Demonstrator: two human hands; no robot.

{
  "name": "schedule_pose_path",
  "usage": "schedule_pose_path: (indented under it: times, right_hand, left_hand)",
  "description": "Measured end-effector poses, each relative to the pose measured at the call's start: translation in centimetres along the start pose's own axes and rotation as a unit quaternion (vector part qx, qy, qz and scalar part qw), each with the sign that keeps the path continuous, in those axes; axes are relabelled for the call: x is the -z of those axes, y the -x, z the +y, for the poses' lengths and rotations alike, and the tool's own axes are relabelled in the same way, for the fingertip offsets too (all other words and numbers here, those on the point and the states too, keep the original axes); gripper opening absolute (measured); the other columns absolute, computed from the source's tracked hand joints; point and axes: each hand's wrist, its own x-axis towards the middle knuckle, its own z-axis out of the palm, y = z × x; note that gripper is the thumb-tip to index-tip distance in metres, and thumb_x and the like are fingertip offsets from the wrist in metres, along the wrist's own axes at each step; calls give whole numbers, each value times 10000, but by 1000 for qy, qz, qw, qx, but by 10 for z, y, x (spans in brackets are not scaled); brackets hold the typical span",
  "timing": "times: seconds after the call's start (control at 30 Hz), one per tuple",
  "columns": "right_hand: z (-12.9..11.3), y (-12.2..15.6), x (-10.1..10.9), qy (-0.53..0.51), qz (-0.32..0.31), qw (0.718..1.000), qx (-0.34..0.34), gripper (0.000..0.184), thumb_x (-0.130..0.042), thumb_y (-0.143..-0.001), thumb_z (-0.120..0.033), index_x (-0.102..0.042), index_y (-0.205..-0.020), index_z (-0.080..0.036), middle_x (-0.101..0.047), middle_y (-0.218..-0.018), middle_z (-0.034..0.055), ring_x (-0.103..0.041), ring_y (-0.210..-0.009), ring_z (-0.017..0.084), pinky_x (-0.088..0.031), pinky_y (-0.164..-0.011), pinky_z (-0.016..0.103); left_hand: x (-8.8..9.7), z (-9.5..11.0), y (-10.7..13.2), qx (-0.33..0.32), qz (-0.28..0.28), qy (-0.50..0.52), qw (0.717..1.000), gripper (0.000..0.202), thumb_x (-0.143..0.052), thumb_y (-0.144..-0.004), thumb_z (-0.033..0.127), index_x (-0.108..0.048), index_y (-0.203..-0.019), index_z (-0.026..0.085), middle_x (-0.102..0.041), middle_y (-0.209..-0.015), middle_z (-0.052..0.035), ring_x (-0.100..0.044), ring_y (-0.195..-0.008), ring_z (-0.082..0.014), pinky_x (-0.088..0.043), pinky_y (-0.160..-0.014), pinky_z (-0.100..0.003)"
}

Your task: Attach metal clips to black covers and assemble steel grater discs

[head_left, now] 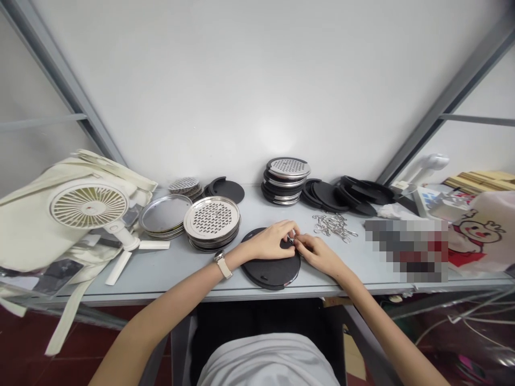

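A round black plastic disc lies flat near the table's front edge. My left hand rests over its far right part, with thumb and fingers curled in a pinch. Meeting it at the fingertips, my right hand is closed in a pinch too. Between the fingertips shows a small shiny metal piece, mostly hidden; its exact shape I cannot make out. To the right lies a loose heap of bent metal wire clips.
Stacked perforated metal grater discs and plain metal discs stand left. Black-rimmed discs are piled behind, with black plastic covers beside them. A white fan and cream bag fill the far left; a printed bag lies right.
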Motion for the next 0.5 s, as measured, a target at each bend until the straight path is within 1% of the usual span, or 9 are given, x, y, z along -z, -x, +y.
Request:
schedule_pose_path:
  times: [0.13, 0.23, 0.33, 0.5]
  right_hand:
    - [-2, 0, 2, -17, -13, 1000, -3, 374, -356, -968, -365, -609, -779, -165, -625, -699, 25, -552, -639, 166, -398, -620, 268]
    - [-2, -1, 2, -24, -6, 1000, -2, 398, -349, -976, -394, -622, -799, -165, -634, -713, 26, -566, -653, 170, -406, -634, 270]
    - [-2, -1, 2, -20, 0, 1000, 1, 393, -361, -974, -404, -617, -790, -169, -619, -691, 21, -558, -646, 168, -400, -629, 271]
    - [-4, 0, 1, -27, 2, 1000, -5, 405, -354, -971, -397, -572, -715, -173, -559, -629, -1, -507, -588, 146, -369, -581, 256]
  left_hand:
    - [0, 0, 1, 18, -8, -17, 1000, 295, -584, -729, 130, -496, -1002, 197, -536, -895, -4, -529, -811, -146, -428, -778, -272]
    - [0, 1, 1, 23, -10, -20, 999, 303, -583, -727, 134, -497, -1011, 197, -540, -898, -8, -533, -821, -152, -430, -786, -280]
    - [1, 1, 1, 22, -12, -15, 1000, 319, -581, -721, 133, -491, -1020, 200, -541, -897, -6, -537, -812, -150, -435, -779, -277]
    - [0, -1, 1, 19, -13, -9, 1000, 317, -582, -722, 155, -481, -1018, 209, -531, -860, 13, -538, -774, -140, -437, -758, -268]
